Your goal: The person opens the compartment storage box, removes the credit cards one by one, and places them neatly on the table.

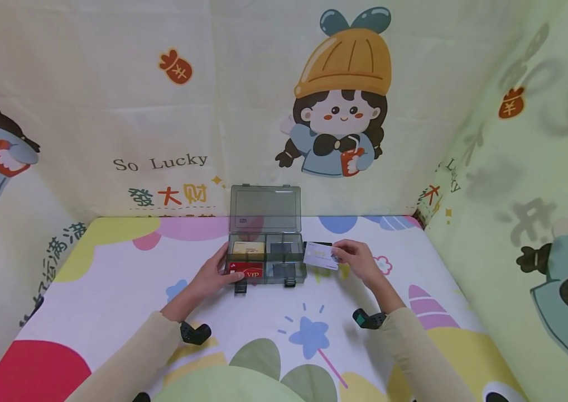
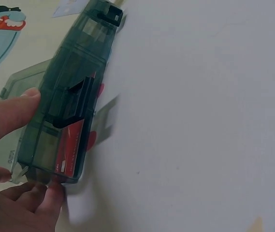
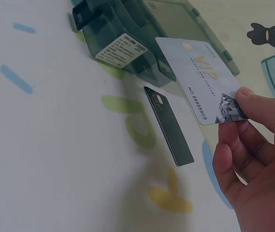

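Observation:
A translucent dark green plastic box (image 1: pixel 266 271) with compartments stands on the table, its lid (image 1: pixel 265 207) raised at the back. My left hand (image 1: pixel 212 274) grips the box's left side, thumb over the front edge and fingers at the end wall, as the left wrist view shows. A red VIP card (image 1: pixel 252 270) lies in the front left compartment and a gold-coloured card (image 1: pixel 249 248) in the back left one. To the right of the box, my right hand (image 1: pixel 356 258) pinches a white VIP card (image 3: pixel 195 79) by one corner, raised over the table. Below it lies a black card (image 3: pixel 170 126).
A cloth with coloured prints covers the table (image 1: pixel 244 329). Patterned fabric walls (image 1: pixel 244 111) rise behind and at both sides, with the raised lid near the back one. A white label (image 3: pixel 122 50) is on the box's right end.

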The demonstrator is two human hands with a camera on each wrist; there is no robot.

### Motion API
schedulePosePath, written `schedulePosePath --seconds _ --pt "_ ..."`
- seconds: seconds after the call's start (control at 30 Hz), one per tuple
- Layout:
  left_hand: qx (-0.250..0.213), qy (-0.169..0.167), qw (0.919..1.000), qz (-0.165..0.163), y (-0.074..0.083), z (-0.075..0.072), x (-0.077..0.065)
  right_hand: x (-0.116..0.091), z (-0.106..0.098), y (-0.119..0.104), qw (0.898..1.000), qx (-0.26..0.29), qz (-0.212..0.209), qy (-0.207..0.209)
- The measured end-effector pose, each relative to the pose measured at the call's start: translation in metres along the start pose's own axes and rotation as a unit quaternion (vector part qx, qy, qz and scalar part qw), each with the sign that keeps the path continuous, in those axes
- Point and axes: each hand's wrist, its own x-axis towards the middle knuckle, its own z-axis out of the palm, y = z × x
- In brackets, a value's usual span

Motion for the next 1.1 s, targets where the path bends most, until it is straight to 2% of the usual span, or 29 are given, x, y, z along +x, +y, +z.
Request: schedulePosePath --seconds 0.53,0.77,1.1 --pt "-0.002 -0.001 1.0000 -0.004 -0.001 -0.001 -0.001 -0.003 -0.007 0.010 0.997 -0.026 0.071 -0.006" --pt "0.000 -0.002 1.0000 0.001 -0.003 0.000 0.001 -0.005 -0.005 0.014 0.996 -0.035 0.077 -0.028" --pt "-0.002 -0.004 1.0000 0.003 -0.005 0.001 0.002 -0.005 -0.004 0.021 0.995 -0.048 0.075 -0.033"
